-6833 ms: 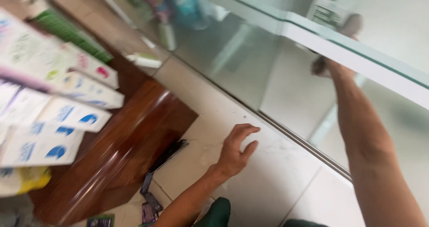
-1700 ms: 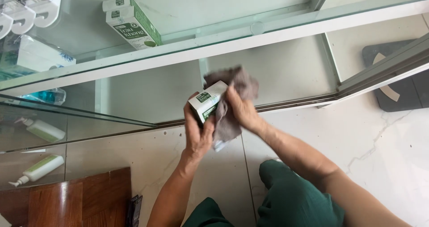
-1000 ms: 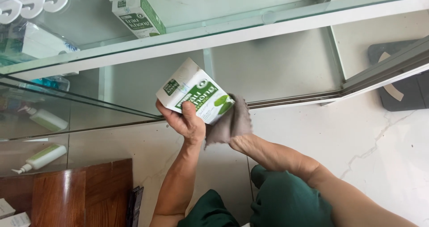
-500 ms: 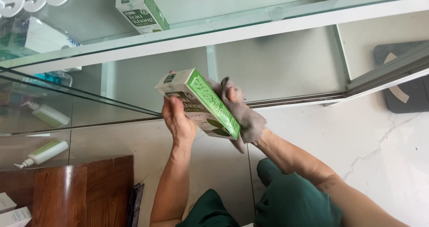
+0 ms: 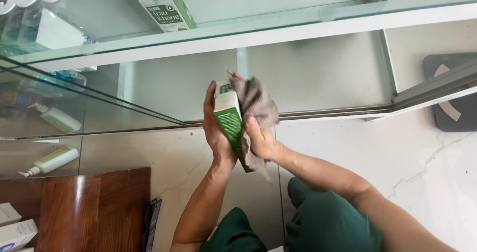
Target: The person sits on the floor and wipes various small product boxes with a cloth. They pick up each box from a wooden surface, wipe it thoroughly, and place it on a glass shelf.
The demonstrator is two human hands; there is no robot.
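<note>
The left hand [image 5: 216, 133] gripped a green and white box [image 5: 229, 118], fingers wrapped around it. The right hand [image 5: 258, 140] clutched a grey cloth [image 5: 258, 100] against the box.

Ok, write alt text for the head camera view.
The left hand holds a green and white carton upright while the right hand presses a grey cloth against it, before a glass display cabinet holding a similar carton.

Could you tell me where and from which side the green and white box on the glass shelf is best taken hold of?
Probably by its two long side faces, coming from the open front. The green and white box stands upright near the edge of the glass shelf, with free space on both sides.
</note>
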